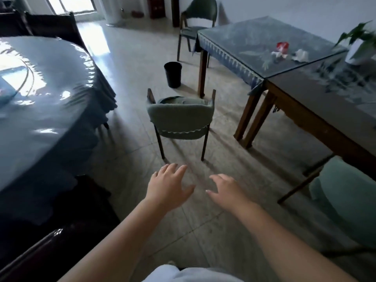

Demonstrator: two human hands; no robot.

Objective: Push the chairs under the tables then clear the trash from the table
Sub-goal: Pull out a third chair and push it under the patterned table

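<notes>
I judge the task barely begun. My left hand (168, 185) and right hand (225, 190) reach forward with fingers spread, holding nothing, short of the green chair (180, 117), which stands out on the floor, well apart from the counter (240, 55). Another chair (196, 19) sits by the counter's far corner. The trash (282, 50) lies near the counter's right edge; a black bin (173, 74) waits on the floor.
</notes>
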